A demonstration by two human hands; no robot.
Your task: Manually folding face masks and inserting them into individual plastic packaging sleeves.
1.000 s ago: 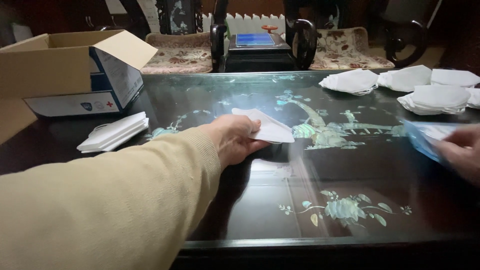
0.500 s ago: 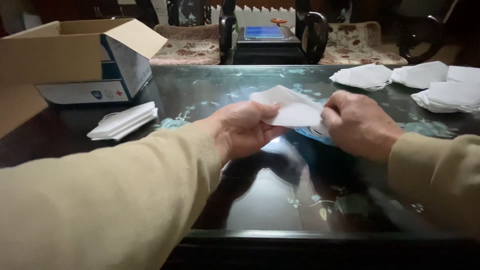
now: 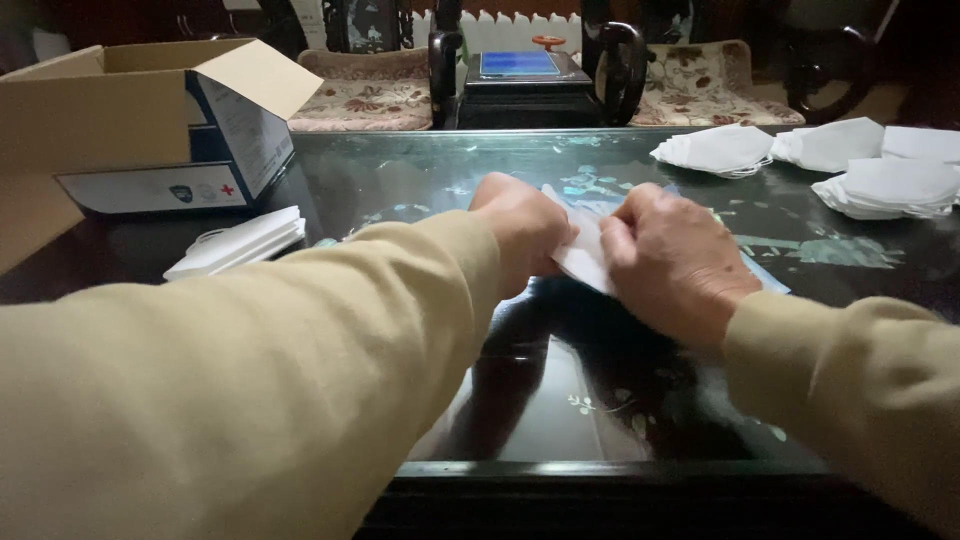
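Both hands meet over the middle of the dark glossy tabletop (image 3: 600, 420), and between them sits a folded white mask (image 3: 585, 255). The left hand (image 3: 522, 228) has its fingers curled shut on the mask's left edge; the right hand (image 3: 672, 262) closes its fingers on the other edge, knuckles up. A sliver of clear blue-tinted wrapper (image 3: 765, 275) shows just beyond the right hand, lying on the tabletop.

Left of the mask, toward the far corner, stands an open cardboard box (image 3: 120, 110) with its flap raised; its front face is white and blue with a small shield mark and a red cross. In front of that box, well to the left of the mask, lies a small stack of flat white masks (image 3: 238, 242). Off to the right of the held mask, near the far edge, rest several piles of folded white masks (image 3: 880, 185). Straight beyond the mask, past the tabletop's rim, a black stand carries a device with a lit blue screen (image 3: 518, 64).
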